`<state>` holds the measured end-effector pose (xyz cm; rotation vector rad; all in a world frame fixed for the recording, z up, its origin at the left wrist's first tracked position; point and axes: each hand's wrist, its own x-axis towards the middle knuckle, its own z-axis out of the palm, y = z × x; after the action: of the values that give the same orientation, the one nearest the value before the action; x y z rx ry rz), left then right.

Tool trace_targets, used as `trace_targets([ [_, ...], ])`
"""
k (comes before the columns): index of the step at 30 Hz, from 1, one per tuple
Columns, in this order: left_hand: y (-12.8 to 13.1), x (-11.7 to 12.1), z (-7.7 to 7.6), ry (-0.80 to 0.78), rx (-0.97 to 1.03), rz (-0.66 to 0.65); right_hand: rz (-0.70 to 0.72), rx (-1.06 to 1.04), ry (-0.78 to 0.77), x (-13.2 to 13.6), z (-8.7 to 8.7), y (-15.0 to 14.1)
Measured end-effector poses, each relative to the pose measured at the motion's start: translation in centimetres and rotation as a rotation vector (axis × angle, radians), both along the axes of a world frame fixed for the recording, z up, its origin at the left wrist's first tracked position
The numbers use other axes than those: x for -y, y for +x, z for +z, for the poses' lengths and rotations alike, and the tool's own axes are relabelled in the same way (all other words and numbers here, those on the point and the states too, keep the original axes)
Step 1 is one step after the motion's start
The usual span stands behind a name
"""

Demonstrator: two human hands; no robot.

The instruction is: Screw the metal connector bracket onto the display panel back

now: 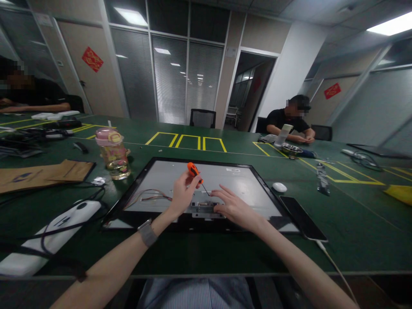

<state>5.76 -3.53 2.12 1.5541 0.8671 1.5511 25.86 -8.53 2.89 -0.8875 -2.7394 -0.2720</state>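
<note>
My left hand (184, 191) is closed around an orange and black screwdriver (194, 170). The driver's thin shaft slants down to the right, and its tip ends beside the fingertips of my right hand (233, 208). That hand rests with fingers apart over a small metal bracket (206, 210); whether something tiny sits under its fingertips, I cannot tell. Beneath both hands lies a large flat display panel (254, 189), grey-backed with a black frame. Thin coloured wires (151, 194) run across its left part.
Right of the panel are a white mouse (279, 187) and a phone (304, 218) with a cable. To the left stand a pink-lidded bottle (114, 154), a white power strip (61, 229) and a brown paper bag (41, 176). Two people sit across the green table (193, 253).
</note>
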Motion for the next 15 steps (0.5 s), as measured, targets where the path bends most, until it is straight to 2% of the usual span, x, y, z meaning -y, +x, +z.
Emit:
trace_targets([
  [3,0.0,0.0,0.1,0.003,-0.001,0.007,-0.02,-0.046,-0.016,0.4,-0.5,0.4],
  [7,0.0,0.0,0.3,-0.006,-0.013,0.01,-0.113,-0.189,-0.055,0.8,-1.6,1.4],
  [15,-0.1,0.0,0.2,-0.002,-0.011,-0.003,-0.033,-0.337,0.036,-0.3,-3.4,2.3],
])
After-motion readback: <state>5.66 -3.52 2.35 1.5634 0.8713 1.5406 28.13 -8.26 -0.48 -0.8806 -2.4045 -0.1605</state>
